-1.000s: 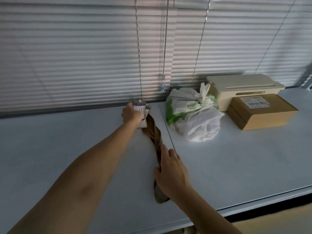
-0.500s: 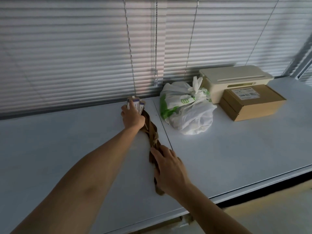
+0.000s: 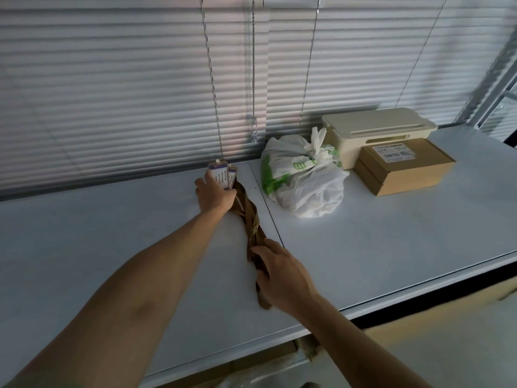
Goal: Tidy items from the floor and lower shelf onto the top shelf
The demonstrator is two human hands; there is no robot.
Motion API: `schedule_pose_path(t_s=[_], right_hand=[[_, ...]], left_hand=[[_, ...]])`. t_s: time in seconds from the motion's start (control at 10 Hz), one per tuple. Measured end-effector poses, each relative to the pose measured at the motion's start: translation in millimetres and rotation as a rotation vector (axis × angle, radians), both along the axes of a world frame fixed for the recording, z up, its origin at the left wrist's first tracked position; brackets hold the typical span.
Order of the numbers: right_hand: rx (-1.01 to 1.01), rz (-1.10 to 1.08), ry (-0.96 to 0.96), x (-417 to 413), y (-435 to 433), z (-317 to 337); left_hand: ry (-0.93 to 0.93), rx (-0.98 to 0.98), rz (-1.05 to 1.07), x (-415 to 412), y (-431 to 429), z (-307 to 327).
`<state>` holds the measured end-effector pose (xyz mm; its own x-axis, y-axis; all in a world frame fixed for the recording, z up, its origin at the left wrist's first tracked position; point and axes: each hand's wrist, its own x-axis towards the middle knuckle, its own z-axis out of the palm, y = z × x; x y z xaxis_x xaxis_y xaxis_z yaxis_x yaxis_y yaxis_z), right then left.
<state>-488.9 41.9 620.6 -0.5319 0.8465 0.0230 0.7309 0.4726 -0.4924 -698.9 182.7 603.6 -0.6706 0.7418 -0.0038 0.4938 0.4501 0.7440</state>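
A long brown twisted cloth item [image 3: 251, 219] lies on the white top shelf [image 3: 112, 233], running from near the blinds toward the front edge. At its far end are white and purple tags [image 3: 222, 175]. My left hand [image 3: 214, 196] grips that far end just below the tags. My right hand [image 3: 282, 275] is closed over the near end, which pokes out below my palm [image 3: 264, 302].
A tied white and green plastic bag [image 3: 305, 177] sits right of the cloth. Behind it stand a cream plastic box [image 3: 375, 130] and a brown cardboard box [image 3: 402, 166]. Blinds with hanging cords [image 3: 253, 79] back the shelf. The shelf's front edge [image 3: 419, 287] runs at right.
Both hands have kept hold of the brown cloth and slid it a little farther onto the shelf; the view has shifted slightly right and down.
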Motion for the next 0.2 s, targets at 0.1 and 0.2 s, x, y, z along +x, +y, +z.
schedule_pose_path(t_s=[0.1,0.2], right_hand=[[-0.039,-0.027,0.008,7.6,-8.2,15.9],[-0.081,-0.09,0.038,23.2,-19.2,41.2]], left_hand=[[-0.051,0.012,0.004,-1.7,-23.7,13.8],[-0.047,-0.003,0.014,-1.9,-65.1,23.9]])
